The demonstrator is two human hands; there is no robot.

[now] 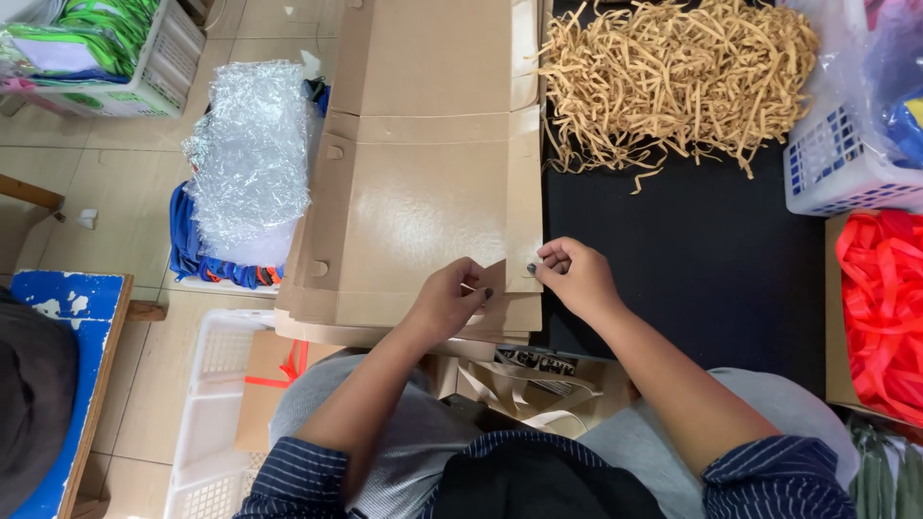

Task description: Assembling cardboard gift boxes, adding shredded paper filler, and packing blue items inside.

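Striped sleeves and grey lap sat closest to the camera, and just past them both hands met at the near edge of the black table. The left hand (450,300) was curled, fingers pinched on a small flap of the flat cardboard box (423,207) — the right hand (574,276) pinched the neighbouring flap edge the same way. The box lay along the table's left edge. Shredded paper filler (678,72) was piled at the far edge, red ribbons (883,308) at the right.

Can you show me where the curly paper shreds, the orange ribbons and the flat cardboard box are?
paper shreds (673,77): head view, middle of the tan heap.
orange ribbons (883,308): head view, centre of the pile.
flat cardboard box (423,211): head view, glossy middle panel.
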